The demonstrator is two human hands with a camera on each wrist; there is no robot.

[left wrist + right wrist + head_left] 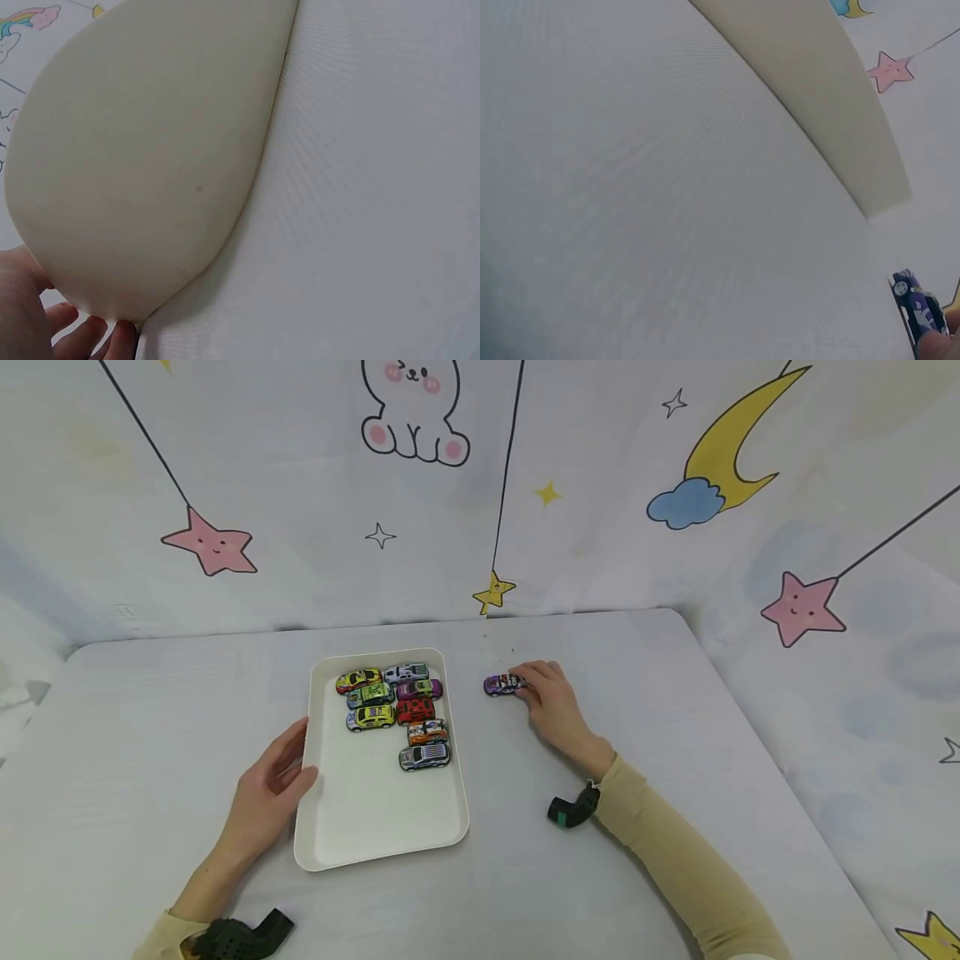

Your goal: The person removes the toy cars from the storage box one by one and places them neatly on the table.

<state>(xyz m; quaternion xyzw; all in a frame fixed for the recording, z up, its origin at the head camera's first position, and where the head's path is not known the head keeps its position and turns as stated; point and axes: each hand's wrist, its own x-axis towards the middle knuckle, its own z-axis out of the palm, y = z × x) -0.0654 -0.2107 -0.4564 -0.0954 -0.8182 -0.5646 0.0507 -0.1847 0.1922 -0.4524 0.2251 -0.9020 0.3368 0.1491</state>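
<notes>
Left hand (272,781) steadying white tray (375,827), right hand (553,702) pinching purple car (501,685)

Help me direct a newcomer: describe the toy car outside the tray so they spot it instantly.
Start at the white rectangular plastic tray full of small toy cars. On the grey table just beyond its far right corner sits a small purple toy car, the only one outside the tray, held by the right hand.

Matt plastic tray (375,835), cloth tabletop (637,710)
</notes>
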